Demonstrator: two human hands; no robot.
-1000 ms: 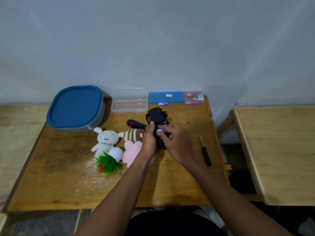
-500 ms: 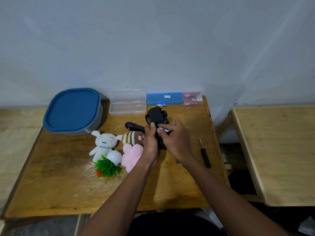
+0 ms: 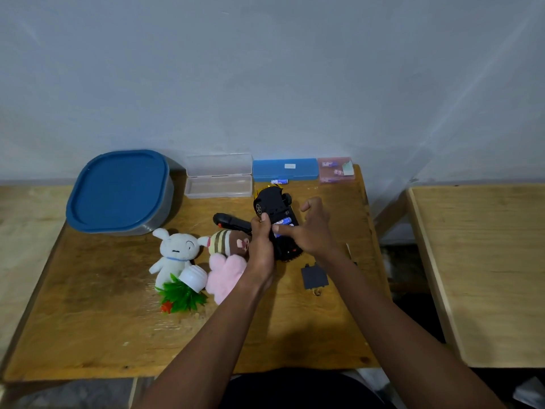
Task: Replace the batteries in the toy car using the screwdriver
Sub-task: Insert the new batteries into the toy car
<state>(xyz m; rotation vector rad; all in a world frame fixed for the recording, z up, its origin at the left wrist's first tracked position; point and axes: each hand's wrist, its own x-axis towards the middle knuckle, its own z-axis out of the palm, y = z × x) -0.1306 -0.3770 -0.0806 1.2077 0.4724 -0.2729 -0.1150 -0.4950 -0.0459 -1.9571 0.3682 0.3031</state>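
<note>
two hands meet over the toy car (image 3: 272,202) in the head view, the only view given. the car is belly up above the counter (image 3: 118,335), its long axis running away from the person with the far end leaning a little left; whether it rests on the wood or is lifted i cannot tell. the battery bay on its near half stands uncovered. the left hand (image 3: 262,246) grips the car's left flank, fingers curled over the edge, steadying it. the right hand (image 3: 312,231) comes in from the car's right side and holds nothing: its forefinger lies stretched onto the blue batteries (image 3: 283,222) in the bay, thumb lifted clear. the cells lie crosswise to the car's length, so the finger runs roughly along them. the right hand is nearer the bay and looks the one to seat or prise a cell; which, i cannot say. the dark battery cover (image 3: 314,277) lies flat, near-right of the car. the screwdriver (image 3: 349,248) is right of the car, mostly hidden behind the right wrist. one loose battery (image 3: 279,181) lies just beyond the car's far end.
</note>
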